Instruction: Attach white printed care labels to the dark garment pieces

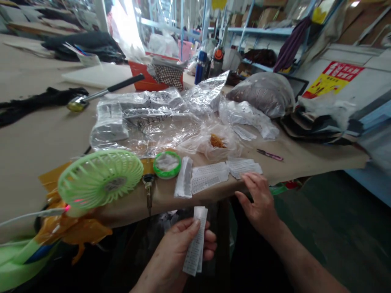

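Left hand (179, 240) grips a couple of narrow printed label strips (195, 248) below the table (311, 156) edge, thumb pressed on the face, other fingers curled behind. Right hand (261, 201) is apart from it, fingers loosely spread with nothing gripped, tips at the near edge of the right-hand label pile (242, 167); whether they touch the paper, cannot tell. Middle label pile (209, 178) lies flat just beside it, folded labels (183, 179) to its left.

Handling, my judgement: a light thumb pinch should keep the strips from creasing; their ends look uneven, so squaring them would help. For the pile, best to slide the top piece off with a fingertip, neighbours undisturbed. Slick paper could fan out or slip over the edge.

Writing: labels carry dense rows of small dark print, too fine to read. Clear plastic bag (152, 126) bears dark handwritten characters and digits, not safely legible. Red-and-yellow poster (332, 79) at right has lettering, blurred. No brand readable
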{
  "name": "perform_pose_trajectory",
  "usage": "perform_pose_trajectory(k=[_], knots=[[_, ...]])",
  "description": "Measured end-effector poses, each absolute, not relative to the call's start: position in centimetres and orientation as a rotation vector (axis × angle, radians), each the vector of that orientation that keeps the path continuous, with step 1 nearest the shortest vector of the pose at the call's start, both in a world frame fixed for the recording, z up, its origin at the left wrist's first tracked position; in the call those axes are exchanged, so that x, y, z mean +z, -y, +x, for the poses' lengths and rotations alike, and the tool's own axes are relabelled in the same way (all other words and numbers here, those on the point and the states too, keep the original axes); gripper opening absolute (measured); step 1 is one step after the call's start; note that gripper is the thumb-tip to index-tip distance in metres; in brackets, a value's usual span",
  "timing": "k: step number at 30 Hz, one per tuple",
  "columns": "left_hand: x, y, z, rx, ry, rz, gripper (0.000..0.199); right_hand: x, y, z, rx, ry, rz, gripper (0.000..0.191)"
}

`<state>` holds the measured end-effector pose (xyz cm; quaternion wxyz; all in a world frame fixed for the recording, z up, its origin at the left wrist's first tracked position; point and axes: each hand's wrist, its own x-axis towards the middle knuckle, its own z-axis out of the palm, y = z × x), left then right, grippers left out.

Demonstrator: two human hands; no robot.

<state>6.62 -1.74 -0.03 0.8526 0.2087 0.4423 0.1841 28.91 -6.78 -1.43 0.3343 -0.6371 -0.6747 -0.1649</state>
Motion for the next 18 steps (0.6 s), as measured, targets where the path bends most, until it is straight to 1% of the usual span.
perform_pose_trajectory(k=[1,4,8,11,15,18], knots=[[-0.2,1.9,6.7,0.387,-0.933,0.44,0.021,-1.8,6.8,29.9,-0.481,1.769,-1.755,0.044],[-0.5,2.2,7.0,0.389,-0.937,0.439,0.023,-2.7,6.9,31.6,-0.527,1.817,-1.837,0.034],[-0.6,2.3,7.1,0.385,-0.942,0.449,0.023,-3.2,6.8,32.4,-0.497,1.768,-1.716,0.023],[-0.5,2.2,7.0,0.38,-0.937,0.463,0.023,-2.8,6.7,32.9,-0.456,1.72,-1.648,0.018],[-0.4,2.3,7.0,0.391,-0.963,0.445,0.022,-1.2,6.8,31.7,-0.451,1.616,-1.565,0.018],[-0.1,2.6,7.0,0.393,-0.953,0.429,0.021,0.1,7.3,28.2,-0.31,1.619,-1.38,0.024]])
